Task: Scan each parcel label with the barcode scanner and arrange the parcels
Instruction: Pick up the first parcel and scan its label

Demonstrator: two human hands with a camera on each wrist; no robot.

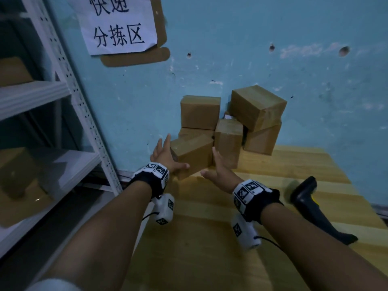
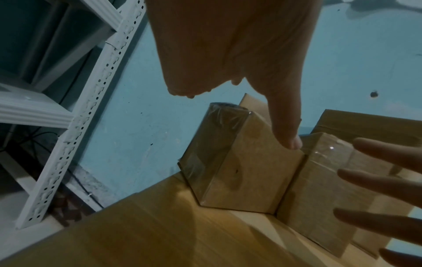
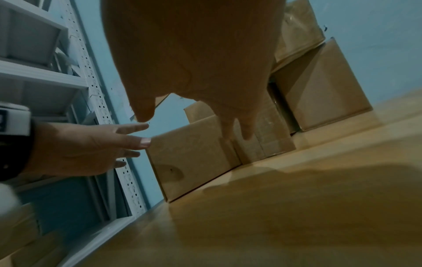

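Note:
Several brown taped cardboard parcels are piled against the blue wall at the back of a wooden table (image 1: pixel 210 244). The front-left parcel (image 1: pixel 194 153) (image 2: pixel 251 177) (image 3: pixel 189 162) stands on the table's left corner. My left hand (image 1: pixel 165 156) (image 2: pixel 228 59) (image 3: pixel 80 150) is open at its left side, thumb over its front face. My right hand (image 1: pixel 217 166) (image 3: pixel 194 54) is open at its right side, fingers straight (image 2: pixel 376 180). Neither hand grips it. A black barcode scanner (image 1: pixel 308 200) lies on the table to the right of my right wrist.
An upright parcel (image 1: pixel 228 139) touches the front one on its right. A tilted parcel (image 1: pixel 258 106) lies on top of the pile. A white metal shelf rack (image 1: pixel 73 97) with boxes stands left of the table. A paper sign (image 1: pixel 117 24) is taped to the wall.

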